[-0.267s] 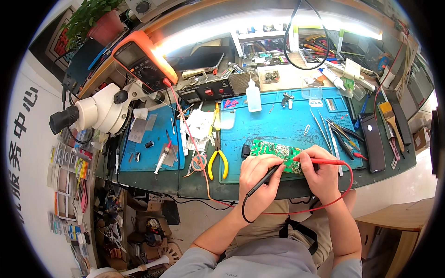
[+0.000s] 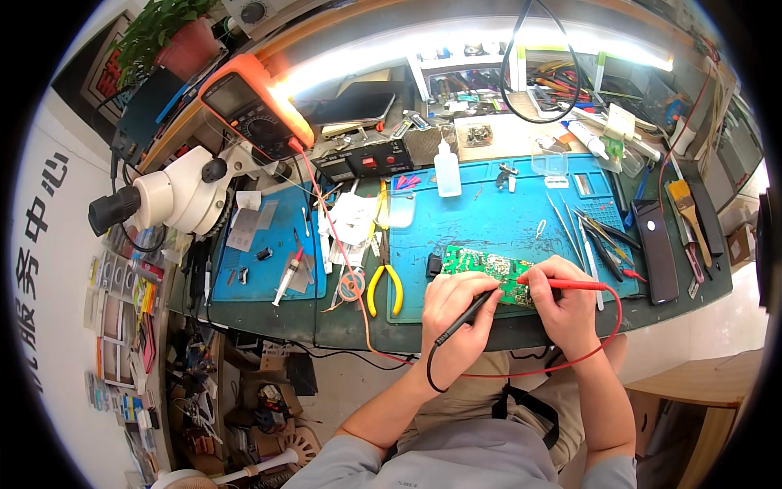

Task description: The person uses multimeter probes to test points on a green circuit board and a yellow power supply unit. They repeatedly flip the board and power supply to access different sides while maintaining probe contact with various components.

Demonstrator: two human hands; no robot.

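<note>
A green circuit board (image 2: pixel 487 266) lies near the front edge of the blue work mat (image 2: pixel 481 222), partly covered by both hands. My left hand (image 2: pixel 454 308) is closed around a black multimeter probe (image 2: pixel 467 316), its tip at the board. Closed on a red multimeter probe (image 2: pixel 577 285), my right hand (image 2: pixel 565 306) brings that tip to the board close to the black one. Whether the tips touch the solder points is too small to tell. The orange multimeter (image 2: pixel 254 110) stands at the back left, its red lead running to the front; its display is unreadable.
A white microscope (image 2: pixel 171 191) stands on the left. Yellow-handled pliers (image 2: pixel 384 285) lie left of the board. Behind it stands a white squeeze bottle (image 2: pixel 446 171). Tweezers, cutters (image 2: pixel 603 251), a dark phone (image 2: pixel 655 248) and a brush (image 2: pixel 686 210) lie on the right.
The view has shifted very slightly. Both hands, the probes and the board keep their places.
</note>
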